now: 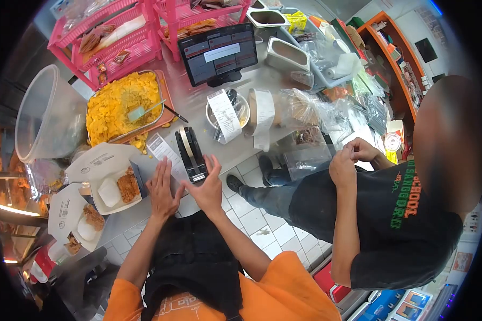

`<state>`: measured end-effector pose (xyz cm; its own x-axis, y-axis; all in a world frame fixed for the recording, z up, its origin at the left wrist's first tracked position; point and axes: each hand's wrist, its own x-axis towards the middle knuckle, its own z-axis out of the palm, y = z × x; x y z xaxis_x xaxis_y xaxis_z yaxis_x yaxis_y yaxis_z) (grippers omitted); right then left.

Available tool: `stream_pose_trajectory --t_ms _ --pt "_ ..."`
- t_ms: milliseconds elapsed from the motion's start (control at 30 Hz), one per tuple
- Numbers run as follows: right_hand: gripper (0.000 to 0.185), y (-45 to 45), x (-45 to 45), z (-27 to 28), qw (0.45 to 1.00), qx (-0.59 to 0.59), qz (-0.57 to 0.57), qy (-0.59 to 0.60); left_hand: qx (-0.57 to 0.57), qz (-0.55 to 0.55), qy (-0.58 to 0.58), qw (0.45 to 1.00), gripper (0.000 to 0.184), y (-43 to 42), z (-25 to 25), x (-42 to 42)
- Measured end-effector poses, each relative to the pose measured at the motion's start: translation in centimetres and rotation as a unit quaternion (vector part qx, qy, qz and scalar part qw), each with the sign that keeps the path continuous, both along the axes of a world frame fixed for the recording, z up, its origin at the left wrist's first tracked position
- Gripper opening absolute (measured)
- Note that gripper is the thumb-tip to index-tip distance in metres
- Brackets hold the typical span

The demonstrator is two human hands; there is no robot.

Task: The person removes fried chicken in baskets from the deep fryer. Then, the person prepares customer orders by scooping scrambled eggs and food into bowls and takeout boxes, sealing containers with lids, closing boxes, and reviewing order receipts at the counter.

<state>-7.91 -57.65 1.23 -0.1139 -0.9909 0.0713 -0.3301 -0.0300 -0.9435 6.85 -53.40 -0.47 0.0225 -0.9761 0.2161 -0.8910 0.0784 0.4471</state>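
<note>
My left hand point(164, 190) lies over the lower end of a white printed receipt point(162, 150), its fingers stretched out. Just to the right, my right hand point(208, 188) has its fingers apart beside the front end of a black tape dispenser point(189, 152) that carries a roll of tape. Whether a small bit of tape is at my fingertips cannot be made out. Left of my hands stands an open takeaway box point(106, 175) with white rice and fried chicken point(127, 186). A second open box point(64, 214) with similar food sits nearer the counter's edge.
A tray of yellow food point(120, 101) with a spatula point(138, 113) stands behind the boxes, near a large clear tub point(51, 115). Behind are a tablet screen point(219, 53), pink racks point(112, 43) and a bowl with a receipt point(225, 115). A co-worker point(380, 214) stands at right.
</note>
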Motion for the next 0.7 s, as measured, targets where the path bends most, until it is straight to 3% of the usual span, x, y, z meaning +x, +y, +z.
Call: stream_pose_trajectory --t_ms 100,167,233,300,333,400,467,600,667,700 --pt "0.070 1.3 -2.5 2.2 0.997 -0.069 -0.026 0.039 -0.045 -0.145 0.016 0.988 0.053 3.9 1.2 1.3" --pt "0.063 1.1 -5.6 1.4 0.998 -0.034 -0.048 0.025 -0.044 -0.154 0.082 0.984 0.037 8.0 0.4 2.3" --pt "0.057 0.3 -8.4 0.5 0.997 -0.003 -0.070 0.009 0.031 -0.105 0.116 0.987 0.028 13.3 -1.8 4.6" --pt "0.047 -0.9 -10.3 0.0 0.992 0.062 -0.098 -0.055 0.130 0.020 0.137 0.982 0.018 17.6 -3.7 5.5" --pt "0.047 -1.5 -11.0 0.2 0.991 0.064 -0.100 -0.058 0.132 0.019 0.134 0.982 0.018 20.3 -5.9 6.6" --pt "0.048 -3.6 -11.7 1.0 0.993 0.107 -0.056 -0.001 0.265 0.230 0.325 0.878 0.024 25.4 -11.3 8.6" --pt "0.057 -6.3 -11.7 1.8 0.996 0.050 -0.054 0.048 0.307 0.262 0.267 0.875 0.026 28.9 -12.5 9.4" --pt "0.062 -11.2 -11.6 3.7 0.988 0.069 -0.060 0.127 0.399 0.314 0.105 0.855 0.029 33.7 -16.6 11.2" --pt "0.065 -12.3 -11.7 3.2 0.951 0.078 -0.072 0.290 0.425 0.322 0.063 0.844 0.028 35.3 -19.1 11.9" --pt "0.065 -12.4 -11.8 2.8 0.952 0.079 -0.070 0.289 0.434 0.329 0.050 0.837 0.028 36.0 -19.4 12.1"
